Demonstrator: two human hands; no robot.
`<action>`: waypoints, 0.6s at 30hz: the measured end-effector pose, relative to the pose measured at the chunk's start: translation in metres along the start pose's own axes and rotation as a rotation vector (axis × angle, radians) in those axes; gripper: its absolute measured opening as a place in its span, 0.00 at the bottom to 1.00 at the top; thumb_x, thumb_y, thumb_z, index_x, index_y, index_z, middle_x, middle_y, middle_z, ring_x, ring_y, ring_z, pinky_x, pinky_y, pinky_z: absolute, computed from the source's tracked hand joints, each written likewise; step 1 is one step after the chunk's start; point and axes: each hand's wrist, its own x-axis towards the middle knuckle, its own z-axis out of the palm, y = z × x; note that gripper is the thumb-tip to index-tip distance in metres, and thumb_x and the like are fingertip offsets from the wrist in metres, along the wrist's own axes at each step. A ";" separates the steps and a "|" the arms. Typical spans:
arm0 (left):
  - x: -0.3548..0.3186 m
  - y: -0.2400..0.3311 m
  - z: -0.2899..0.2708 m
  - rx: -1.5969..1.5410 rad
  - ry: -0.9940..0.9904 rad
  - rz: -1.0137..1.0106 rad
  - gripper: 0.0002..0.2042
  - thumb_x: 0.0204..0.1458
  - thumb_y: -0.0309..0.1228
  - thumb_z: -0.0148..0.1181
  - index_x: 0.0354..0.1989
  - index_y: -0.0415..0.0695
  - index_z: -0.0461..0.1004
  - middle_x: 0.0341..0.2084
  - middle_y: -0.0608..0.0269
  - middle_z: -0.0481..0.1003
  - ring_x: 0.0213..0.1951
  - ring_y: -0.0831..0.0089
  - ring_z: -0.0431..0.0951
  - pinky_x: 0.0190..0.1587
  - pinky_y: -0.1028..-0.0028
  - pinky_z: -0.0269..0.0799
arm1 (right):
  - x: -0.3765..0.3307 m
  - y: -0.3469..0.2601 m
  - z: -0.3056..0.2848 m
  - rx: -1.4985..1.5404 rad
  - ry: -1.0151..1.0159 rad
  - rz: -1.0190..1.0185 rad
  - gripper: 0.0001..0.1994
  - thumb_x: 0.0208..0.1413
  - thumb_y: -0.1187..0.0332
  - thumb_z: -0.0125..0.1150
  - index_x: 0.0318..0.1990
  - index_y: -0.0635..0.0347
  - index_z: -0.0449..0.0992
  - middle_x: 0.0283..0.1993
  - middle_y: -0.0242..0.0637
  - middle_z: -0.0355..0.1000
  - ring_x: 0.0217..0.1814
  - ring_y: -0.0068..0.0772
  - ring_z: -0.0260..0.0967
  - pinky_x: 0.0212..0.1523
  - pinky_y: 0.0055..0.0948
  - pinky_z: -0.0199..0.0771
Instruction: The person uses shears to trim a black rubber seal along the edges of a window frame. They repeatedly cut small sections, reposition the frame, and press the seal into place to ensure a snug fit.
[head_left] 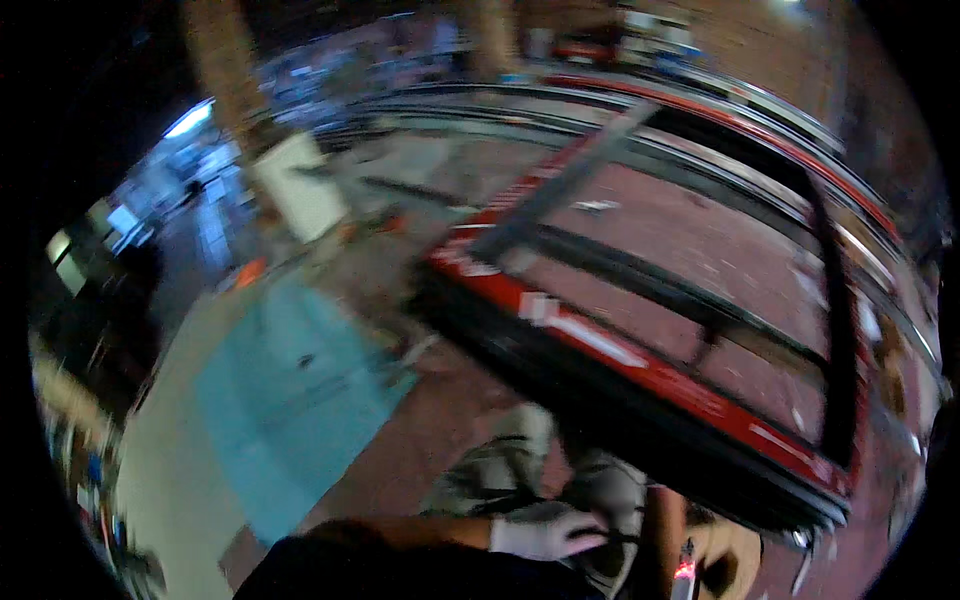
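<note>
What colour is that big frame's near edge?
Red, with white patches, over black; the frame shows, blurred, in the head view.

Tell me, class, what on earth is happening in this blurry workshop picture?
A person in pale work gloves stands beside a large red and black metal frame, which lies tilted above the reddish floor. One gloved hand shows at the lower edge, close to the frame's near rail; whether it grips anything cannot be told. A turquoise sheet lies on the floor to the left. Motion blur hides finer detail.
</note>
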 end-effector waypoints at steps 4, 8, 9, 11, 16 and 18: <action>0.008 0.007 0.009 -0.081 -0.211 -0.056 0.13 0.65 0.38 0.52 0.47 0.40 0.71 0.38 0.50 0.74 0.44 0.57 0.76 0.50 0.65 0.71 | -0.006 0.009 -0.004 0.023 0.045 0.020 0.18 0.64 0.59 0.56 0.54 0.63 0.72 0.44 0.36 0.72 0.42 0.30 0.66 0.43 0.30 0.66; 0.003 0.013 0.000 -0.097 -0.198 -0.157 0.15 0.65 0.40 0.51 0.48 0.41 0.72 0.38 0.50 0.76 0.43 0.58 0.77 0.49 0.66 0.71 | -0.017 0.014 -0.011 0.071 0.081 0.035 0.18 0.64 0.59 0.56 0.53 0.64 0.72 0.41 0.35 0.72 0.39 0.28 0.66 0.40 0.28 0.66; 0.002 0.007 0.000 -0.132 -0.176 -0.140 0.15 0.65 0.41 0.52 0.48 0.41 0.72 0.38 0.49 0.76 0.43 0.59 0.77 0.48 0.65 0.71 | -0.021 0.016 -0.015 0.094 0.095 0.028 0.18 0.64 0.59 0.56 0.53 0.64 0.72 0.41 0.35 0.72 0.39 0.28 0.66 0.39 0.28 0.66; 0.002 -0.003 -0.002 -0.050 -0.015 0.013 0.15 0.64 0.42 0.52 0.47 0.43 0.73 0.32 0.53 0.77 0.37 0.59 0.79 0.43 0.65 0.73 | -0.038 0.020 -0.025 0.168 0.139 0.043 0.18 0.64 0.60 0.56 0.53 0.64 0.72 0.40 0.34 0.72 0.38 0.27 0.66 0.38 0.27 0.66; 0.023 -0.013 -0.025 -0.021 0.227 -0.022 0.16 0.61 0.42 0.59 0.45 0.41 0.78 0.34 0.53 0.80 0.36 0.63 0.81 0.41 0.67 0.76 | -0.095 -0.001 -0.051 0.363 0.138 0.093 0.17 0.64 0.60 0.57 0.52 0.65 0.72 0.37 0.32 0.72 0.35 0.24 0.66 0.35 0.25 0.67; 0.013 -0.001 -0.035 -0.175 0.223 -0.211 0.12 0.62 0.38 0.57 0.38 0.41 0.78 0.26 0.59 0.77 0.31 0.70 0.78 0.35 0.69 0.74 | -0.117 -0.034 -0.061 0.404 0.046 0.069 0.17 0.64 0.60 0.57 0.51 0.65 0.72 0.36 0.32 0.72 0.33 0.23 0.66 0.33 0.24 0.67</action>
